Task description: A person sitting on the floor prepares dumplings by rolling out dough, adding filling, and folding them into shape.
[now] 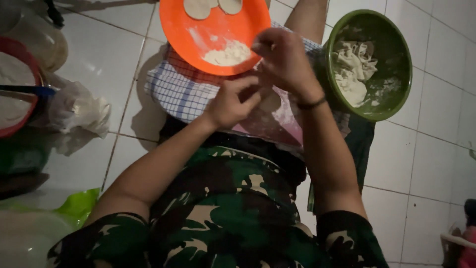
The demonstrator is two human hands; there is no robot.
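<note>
My left hand and my right hand meet over a floured board on my lap, fingers pinched together on a small round piece of dough that is mostly hidden by them. Just beyond the hands lies an orange plate with a heap of flour and two flat dough discs at its far rim. To the right stands a green bowl holding dough scraps. A dark band circles my right wrist.
A checked cloth lies under the plate on the white tiled floor. At the left are a red bowl of flour, a crumpled plastic bag and a green bag.
</note>
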